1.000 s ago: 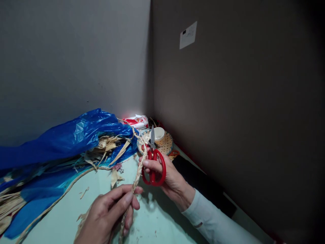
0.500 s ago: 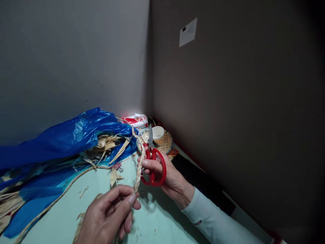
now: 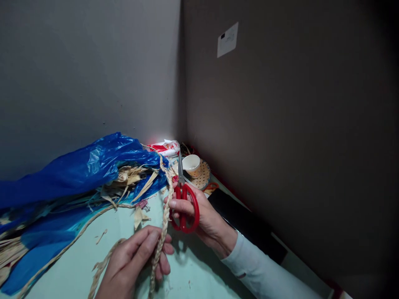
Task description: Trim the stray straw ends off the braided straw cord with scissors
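A pale braided straw cord (image 3: 166,211) runs down from the plate area between my two hands and hangs past the lower edge of view. My right hand (image 3: 202,209) holds red-handled scissors (image 3: 195,207), blades pointing up and away, while its thumb and fingers pinch the cord beside the handles. The blades look closed. Lower down, my left hand (image 3: 137,257) is curled about the cord, its fingers behind it and its thumb alongside. Another length of braid (image 3: 101,270) lies just left of this hand.
A blue plastic bag (image 3: 93,160) with dried straw strips (image 3: 129,175) spreads over the left side. Behind my hands stand a paper cup (image 3: 191,166), a dotted plate (image 3: 204,176) and a red-white packet (image 3: 165,147). A black flat object (image 3: 240,220) lies right, along the wall.
My left hand has moved slightly left along the cord, and more braid now hangs below it. My right hand, with the scissors, has shifted a little left and down.
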Available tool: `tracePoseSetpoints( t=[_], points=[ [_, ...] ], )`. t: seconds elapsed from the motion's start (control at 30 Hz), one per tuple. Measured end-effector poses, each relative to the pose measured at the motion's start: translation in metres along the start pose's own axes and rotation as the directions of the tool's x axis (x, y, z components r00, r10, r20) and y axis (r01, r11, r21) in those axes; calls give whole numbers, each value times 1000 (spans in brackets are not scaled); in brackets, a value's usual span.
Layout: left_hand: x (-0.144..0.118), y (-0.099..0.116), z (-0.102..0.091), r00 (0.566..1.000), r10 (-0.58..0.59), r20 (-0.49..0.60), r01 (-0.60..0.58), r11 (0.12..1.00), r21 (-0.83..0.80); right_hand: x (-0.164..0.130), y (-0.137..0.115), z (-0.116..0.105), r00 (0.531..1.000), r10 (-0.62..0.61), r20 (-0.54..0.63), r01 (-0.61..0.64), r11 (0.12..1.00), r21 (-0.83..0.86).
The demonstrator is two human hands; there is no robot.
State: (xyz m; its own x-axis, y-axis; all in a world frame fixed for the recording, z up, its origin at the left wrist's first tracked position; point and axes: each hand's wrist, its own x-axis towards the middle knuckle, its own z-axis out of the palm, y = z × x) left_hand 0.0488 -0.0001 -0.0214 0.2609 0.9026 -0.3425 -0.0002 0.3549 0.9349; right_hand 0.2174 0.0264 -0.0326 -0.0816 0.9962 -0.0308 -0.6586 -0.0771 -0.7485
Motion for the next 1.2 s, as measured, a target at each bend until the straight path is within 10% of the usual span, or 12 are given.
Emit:
tracePoseSetpoints(
  t=[0.77,0.93,1.2],
  points=[
    [1,-1,5,986,63,-157,-52,996,70,0,3,-2,989,-142,48,149,905,-399],
    [7,5,-9,985,82,-152,-90,995,-50,-6,-9,-3,925,-308,223,354,482,-802],
    [16,13,-24,968,184,-171,-207,971,-123,-19,-9,2,782,-280,557,533,-161,-830]
  ],
)
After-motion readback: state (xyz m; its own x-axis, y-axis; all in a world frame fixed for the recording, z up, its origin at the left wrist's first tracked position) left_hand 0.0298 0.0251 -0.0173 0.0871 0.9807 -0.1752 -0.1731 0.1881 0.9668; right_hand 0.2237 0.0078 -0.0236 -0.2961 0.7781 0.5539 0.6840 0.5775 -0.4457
